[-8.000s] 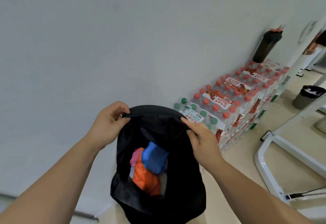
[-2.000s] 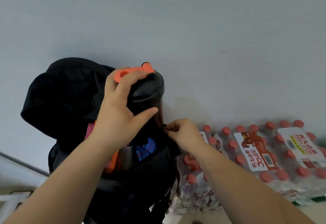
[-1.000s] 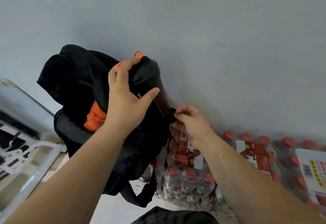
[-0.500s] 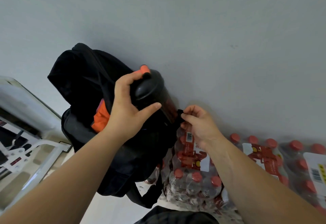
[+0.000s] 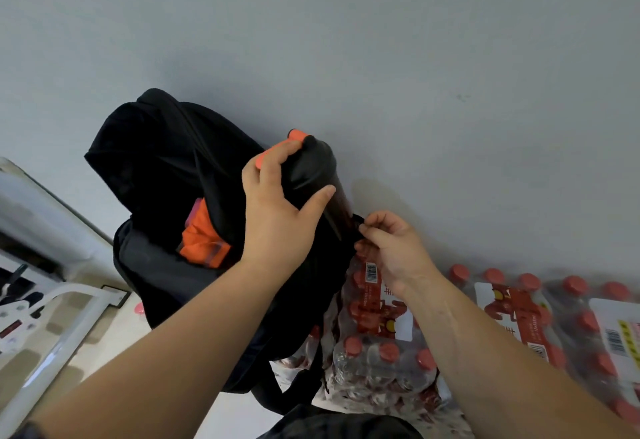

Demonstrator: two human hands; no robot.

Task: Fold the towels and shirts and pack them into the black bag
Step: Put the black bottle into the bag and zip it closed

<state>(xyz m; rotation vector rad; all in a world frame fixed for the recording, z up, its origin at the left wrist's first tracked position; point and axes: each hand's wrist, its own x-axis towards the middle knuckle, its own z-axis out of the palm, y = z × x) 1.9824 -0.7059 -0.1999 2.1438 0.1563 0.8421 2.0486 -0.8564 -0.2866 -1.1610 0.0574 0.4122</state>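
Observation:
The black bag point(image 5: 162, 168) leans against the grey wall, its top flap thrown back. Folded orange cloth point(image 5: 202, 241) with a pink edge shows inside its opening. My left hand point(image 5: 277, 217) grips the lid of a dark bottle point(image 5: 313, 165) with an orange cap loop; the bottle's lower part sits in the bag's right side pocket. My right hand point(image 5: 391, 251) pinches the black edge of that pocket just right of the bottle.
Shrink-wrapped packs of red-capped water bottles point(image 5: 512, 314) are stacked along the wall to the right, under the bag's side. A white metal frame point(image 5: 65, 328) stands on the beige floor at the left. Dark cloth point(image 5: 332, 424) shows at the bottom edge.
Over the last second the bottle has sunk a little deeper into the side pocket under my left hand. My right hand keeps its pinch on the pocket edge.

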